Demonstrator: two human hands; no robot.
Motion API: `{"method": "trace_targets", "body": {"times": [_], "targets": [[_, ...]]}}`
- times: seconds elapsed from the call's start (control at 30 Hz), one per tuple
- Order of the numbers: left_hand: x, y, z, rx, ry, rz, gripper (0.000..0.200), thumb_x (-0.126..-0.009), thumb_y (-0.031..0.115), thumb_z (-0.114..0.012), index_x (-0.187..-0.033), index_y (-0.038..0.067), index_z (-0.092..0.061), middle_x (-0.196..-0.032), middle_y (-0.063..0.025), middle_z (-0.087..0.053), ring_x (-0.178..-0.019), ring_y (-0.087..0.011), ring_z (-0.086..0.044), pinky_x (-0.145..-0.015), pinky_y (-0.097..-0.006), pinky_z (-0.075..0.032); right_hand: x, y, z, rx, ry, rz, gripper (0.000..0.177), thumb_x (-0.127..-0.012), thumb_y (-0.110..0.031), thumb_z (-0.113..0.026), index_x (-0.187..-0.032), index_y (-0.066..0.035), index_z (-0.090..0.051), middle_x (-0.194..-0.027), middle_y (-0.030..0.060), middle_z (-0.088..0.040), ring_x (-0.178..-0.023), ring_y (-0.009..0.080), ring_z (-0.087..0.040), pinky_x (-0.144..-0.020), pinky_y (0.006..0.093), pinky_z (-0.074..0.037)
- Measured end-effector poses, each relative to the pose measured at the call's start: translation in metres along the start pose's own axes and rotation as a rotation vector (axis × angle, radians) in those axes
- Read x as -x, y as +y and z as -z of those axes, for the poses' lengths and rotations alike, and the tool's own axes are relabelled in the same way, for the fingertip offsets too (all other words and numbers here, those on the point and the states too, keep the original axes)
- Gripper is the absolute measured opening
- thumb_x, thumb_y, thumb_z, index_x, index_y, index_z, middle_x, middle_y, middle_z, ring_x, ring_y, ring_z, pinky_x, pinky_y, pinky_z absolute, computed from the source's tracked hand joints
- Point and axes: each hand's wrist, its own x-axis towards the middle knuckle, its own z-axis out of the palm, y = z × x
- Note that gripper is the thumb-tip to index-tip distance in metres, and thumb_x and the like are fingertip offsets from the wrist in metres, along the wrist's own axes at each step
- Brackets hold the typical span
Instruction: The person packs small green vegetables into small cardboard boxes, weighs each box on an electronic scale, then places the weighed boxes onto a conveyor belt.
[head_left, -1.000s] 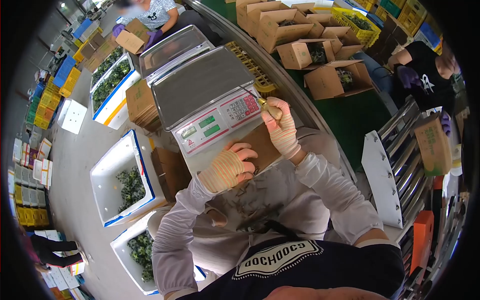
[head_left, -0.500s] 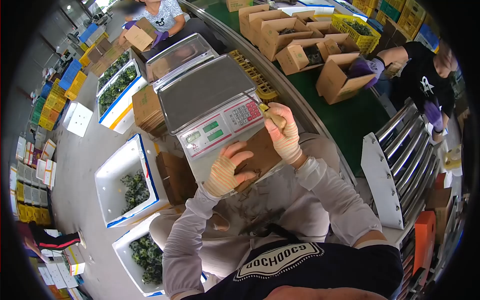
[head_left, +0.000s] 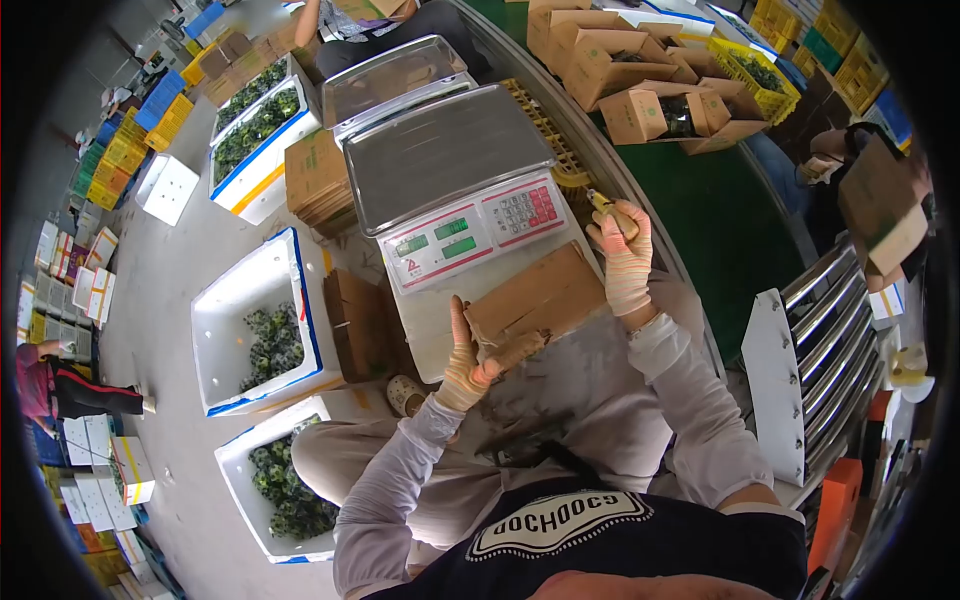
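Steel-panned grey digital scale [head_left: 450,150]. Flat brown folded cardboard carton [head_left: 545,290] lies against scale front, left hand [head_left: 462,362] clamped on its near corner; right hand [head_left: 625,255] fisted round small yellow-handled tool [head_left: 602,201], beside carton. Risk: one-handed hold may let carton slip; tool tip may nick left hand.

The left hand [head_left: 462,365] and right hand [head_left: 625,255] are covered in ribbed knit cloth, matt. In the left grip, the card [head_left: 540,295] is matt brown paperboard. In the right grip, the knife [head_left: 607,207] has a pale wooden handle. Beyond the 2 grips, the scale [head_left: 445,150] has a brushed metal pan and a glossy plastic face.
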Motion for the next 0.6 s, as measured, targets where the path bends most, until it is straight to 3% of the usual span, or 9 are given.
{"method": "trace_targets", "body": {"times": [0.03, 0.07, 0.13, 0.23, 0.37, 0.47, 0.53, 0.6], "targets": [[0.002, 0.002, -0.018, 0.023, 0.121, -0.053, 0.122, -0.077, 0.064, -0.07, -0.155, 0.011, 0.007, -0.153, -0.0206, -0.025, -0.139, -0.0327, -0.03, -0.113, -0.0453, -0.031, 0.0, 0.002, 0.002, -0.023, 0.014, -0.07, 0.036, -0.094, -0.011, -0.064, -0.127, -0.01, -0.049, -0.12, 0.0075, -0.055, -0.107, 0.0192, -0.058, -0.093, 0.0404, -0.053], [0.003, -0.002, -0.011, 0.026, 0.118, -0.049, 0.122, -0.077, 0.064, -0.07, -0.155, 0.011, 0.007, -0.153, -0.0206, -0.025, -0.139, -0.0327, -0.03, -0.113, -0.0453, -0.031, 0.001, 0.004, 0.004, -0.018, 0.017, -0.068, 0.036, -0.094, -0.011, -0.064, -0.127, -0.01, -0.049, -0.12, 0.0075, -0.055, -0.107, 0.0192, -0.058, -0.093, 0.0404, -0.053], [0.008, -0.008, -0.003, -0.8, -0.025, -0.57, 0.12, -0.08, 0.047, -0.079, -0.155, 0.011, 0.008, -0.156, -0.0168, -0.013, -0.144, -0.0272, -0.017, -0.115, -0.0391, -0.025, 0.001, 0.008, 0.005, -0.084, -0.037, -0.118, 0.039, -0.094, -0.012, -0.065, -0.129, -0.011, -0.048, -0.119, 0.0068, -0.056, -0.107, 0.0198, -0.058, -0.093, 0.0426, -0.053], [0.011, -0.008, -0.018, -0.732, 0.071, -0.536, 0.123, -0.077, 0.038, -0.083, -0.155, 0.011, 0.008, -0.154, -0.0149, -0.017, -0.142, -0.0264, -0.021, -0.115, -0.0395, -0.026, 0.002, 0.01, 0.006, -0.134, -0.039, -0.173, 0.039, -0.094, -0.011, -0.065, -0.129, -0.014, -0.049, -0.116, 0.0029, -0.056, -0.106, 0.0191, -0.059, -0.092, 0.0423, -0.053], [0.012, -0.006, -0.021, -0.749, 0.092, -0.498, 0.122, -0.078, 0.038, -0.082, -0.155, 0.012, 0.01, -0.154, -0.0157, -0.017, -0.141, -0.0272, -0.023, -0.115, -0.04, -0.026, 0.001, 0.009, 0.004, -0.15, -0.094, -0.193, 0.038, -0.093, -0.012, -0.066, -0.128, -0.015, -0.051, -0.112, -0.0007, -0.057, -0.104, 0.0167, -0.059, -0.089, 0.0401, -0.053], [0.015, 0.0, -0.022, -0.822, 0.096, -0.472, 0.125, -0.076, 0.042, -0.083, -0.155, 0.012, 0.01, -0.156, -0.0171, -0.016, -0.141, -0.0276, -0.024, -0.114, -0.0397, -0.027, 0.0, 0.013, 0.007, -0.19, -0.114, -0.199, 0.037, -0.093, -0.012, -0.066, -0.127, -0.014, -0.051, -0.112, -0.0013, -0.057, -0.102, 0.0148, -0.059, -0.086, 0.0376, -0.054], [0.017, 0.005, -0.019, -1.032, 0.116, -0.6, 0.123, -0.077, 0.051, -0.078, -0.155, 0.012, 0.009, -0.157, -0.0195, -0.014, -0.141, -0.0295, -0.026, -0.113, -0.0399, -0.027, -0.001, 0.018, 0.011, -0.119, -0.122, -0.092, 0.037, -0.094, -0.012, -0.066, -0.128, -0.014, -0.052, -0.112, -0.0007, -0.058, -0.099, 0.0153, -0.06, -0.085, 0.0362, -0.054], [0.031, 0.023, -0.015, -1.037, 0.094, -0.578, 0.122, -0.078, 0.055, -0.075, -0.155, 0.012, 0.009, -0.158, -0.0207, -0.014, -0.141, -0.0307, -0.027, -0.113, -0.0412, -0.027, -0.005, 0.026, 0.02, -0.097, -0.08, -0.082, 0.037, -0.094, -0.012, -0.066, -0.128, -0.014, -0.052, -0.112, -0.0003, -0.058, -0.099, 0.0157, -0.06, -0.085, 0.036, -0.054]]}}
